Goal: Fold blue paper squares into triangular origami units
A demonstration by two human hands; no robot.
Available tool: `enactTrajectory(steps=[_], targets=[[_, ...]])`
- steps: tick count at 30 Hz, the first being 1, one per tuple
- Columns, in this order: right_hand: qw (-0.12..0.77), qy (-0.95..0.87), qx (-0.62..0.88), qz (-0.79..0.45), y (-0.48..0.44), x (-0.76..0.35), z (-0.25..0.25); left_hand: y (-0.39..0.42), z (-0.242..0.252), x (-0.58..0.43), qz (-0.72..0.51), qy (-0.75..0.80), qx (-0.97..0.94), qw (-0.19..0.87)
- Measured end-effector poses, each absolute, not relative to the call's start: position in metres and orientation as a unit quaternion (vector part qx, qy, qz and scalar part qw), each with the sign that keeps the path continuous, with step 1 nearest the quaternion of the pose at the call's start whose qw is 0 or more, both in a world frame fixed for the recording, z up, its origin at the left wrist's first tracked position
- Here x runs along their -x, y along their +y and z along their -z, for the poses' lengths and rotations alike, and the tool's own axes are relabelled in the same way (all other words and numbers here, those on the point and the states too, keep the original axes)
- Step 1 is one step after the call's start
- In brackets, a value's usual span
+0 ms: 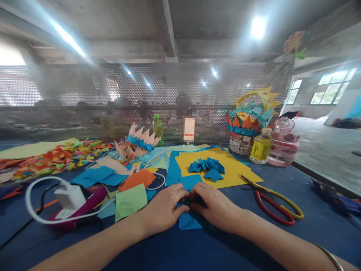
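Note:
My left hand (pixel 166 207) and my right hand (pixel 216 205) meet at the middle of the table, their fingers closed on a small piece of blue paper that they mostly hide. Under and in front of them lies a blue paper square (pixel 190 221), and another blue sheet (pixel 190 182) shows just beyond the fingertips. Farther back, a pile of folded blue paper pieces (pixel 208 167) rests on yellow sheets (pixel 239 172). Left of my left hand is a light green paper square (pixel 131 201), with an orange one (pixel 138 180) behind it.
Scissors (pixel 275 205) with red and yellow handles lie at right. Behind them stand a yellow bottle (pixel 261 146), a pink bottle (pixel 283 146) and a paper-decorated basket (pixel 244 143). At left are a purple power strip (pixel 94 199) with cables and many folded pieces (pixel 62 154).

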State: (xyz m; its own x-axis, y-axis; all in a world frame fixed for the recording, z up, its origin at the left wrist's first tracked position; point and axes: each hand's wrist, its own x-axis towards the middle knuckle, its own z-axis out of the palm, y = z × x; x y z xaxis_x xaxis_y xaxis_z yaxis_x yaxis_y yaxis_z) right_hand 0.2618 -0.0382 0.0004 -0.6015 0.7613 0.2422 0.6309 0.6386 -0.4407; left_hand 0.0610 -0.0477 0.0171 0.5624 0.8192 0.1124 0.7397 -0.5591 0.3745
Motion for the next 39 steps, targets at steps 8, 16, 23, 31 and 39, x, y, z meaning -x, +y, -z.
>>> enactTrajectory(steps=[8,16,23,31,39], targets=[[0.202,-0.880,0.401,-0.152,-0.0394,-0.2620,-0.0019,-0.0531,-0.0139,-0.0576,-0.172,0.438,-0.867,0.165],[0.191,-0.887,0.400,-0.131,-0.0374,-0.2625,-0.0029,-0.0524,-0.0146,-0.0568,-0.179,0.431,-0.867,0.176],[0.206,-0.884,0.400,-0.132,-0.0350,-0.2613,0.0022,-0.0521,-0.0137,-0.0550,-0.175,0.428,-0.869,0.175],[0.216,-0.886,0.381,-0.150,-0.0352,-0.2607,0.0039,-0.0526,-0.0176,-0.0543,-0.164,0.418,-0.875,0.179],[0.273,-0.869,0.362,-0.197,-0.0397,-0.2572,0.0035,-0.0512,-0.0170,-0.0564,-0.196,0.420,-0.860,0.214]])
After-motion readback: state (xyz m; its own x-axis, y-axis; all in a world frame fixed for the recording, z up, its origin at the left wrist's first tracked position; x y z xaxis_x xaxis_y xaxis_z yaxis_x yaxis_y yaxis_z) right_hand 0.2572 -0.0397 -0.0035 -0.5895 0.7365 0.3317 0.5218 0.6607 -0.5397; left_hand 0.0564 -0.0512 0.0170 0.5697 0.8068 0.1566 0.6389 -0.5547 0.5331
